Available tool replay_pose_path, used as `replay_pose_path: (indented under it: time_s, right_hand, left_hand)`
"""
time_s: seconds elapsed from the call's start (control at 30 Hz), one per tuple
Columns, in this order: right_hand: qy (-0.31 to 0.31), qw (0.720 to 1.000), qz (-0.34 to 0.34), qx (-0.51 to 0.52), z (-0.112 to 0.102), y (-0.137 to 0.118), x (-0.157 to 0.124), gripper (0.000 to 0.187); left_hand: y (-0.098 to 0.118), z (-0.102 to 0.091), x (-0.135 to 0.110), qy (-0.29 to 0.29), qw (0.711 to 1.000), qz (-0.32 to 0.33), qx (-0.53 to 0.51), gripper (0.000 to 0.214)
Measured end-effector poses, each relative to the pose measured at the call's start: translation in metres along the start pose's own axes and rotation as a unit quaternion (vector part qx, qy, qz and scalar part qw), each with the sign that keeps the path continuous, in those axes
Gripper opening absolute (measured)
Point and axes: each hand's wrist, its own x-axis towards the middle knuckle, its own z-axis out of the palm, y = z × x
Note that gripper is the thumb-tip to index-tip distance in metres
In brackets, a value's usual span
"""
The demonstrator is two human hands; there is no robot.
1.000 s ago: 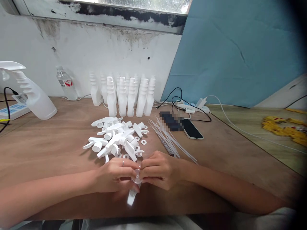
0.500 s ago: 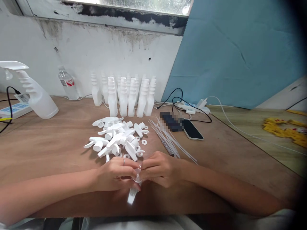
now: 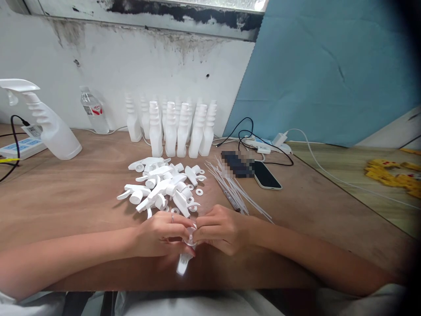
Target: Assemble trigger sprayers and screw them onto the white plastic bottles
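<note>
Holds a white spray head (image 3: pixel 183 263) in the left hand (image 3: pixel 164 233) at the near edge of the brown table (image 3: pixel 82 206), with thumb and fingers nearly closed around its round cap (image 3: pixel 190 238); points its long end toward 7 o'clock. Has the right hand (image 3: pixel 223 230) at 2 o'clock of it, with curled fingers against the cap; cannot tell how far closed at the tips, or on what. Has heaped spray heads (image 3: pixel 160 192) at 11 o'clock, upright bottles (image 3: pixel 182 131) at 12, thin tubes (image 3: pixel 235 189) at 1.
</note>
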Motion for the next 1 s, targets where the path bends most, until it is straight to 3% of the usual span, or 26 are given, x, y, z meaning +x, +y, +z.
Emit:
replay_pose_path:
  time_s: [0.27,0.57,0.83,0.93,1.0]
  right_hand:
    - [-0.017,1.0,0.01,-0.021,0.003,0.0,-0.002,0.021]
    - [0.004,0.983,-0.072,-0.167,0.003,0.009,-0.003,0.012]
    - [0.023,0.994,-0.046,-0.093,0.004,0.004,-0.001,0.019]
    - [0.013,1.0,-0.003,-0.023,0.0,0.003,-0.003,0.016]
    - [0.041,0.998,0.048,0.031,-0.009,0.007,-0.004,0.018]
  left_hand:
    - [-0.002,0.002,0.0,0.015,1.0,0.021,-0.003,0.013]
    - [0.0,-0.001,0.003,0.013,0.999,0.051,0.002,0.012]
    - [-0.004,0.001,0.001,0.025,0.999,0.038,-0.012,0.014]
    - [0.001,-0.001,0.002,0.012,0.999,0.034,-0.001,0.015]
    - [0.003,-0.002,0.003,-0.003,1.0,0.024,-0.008,0.014]
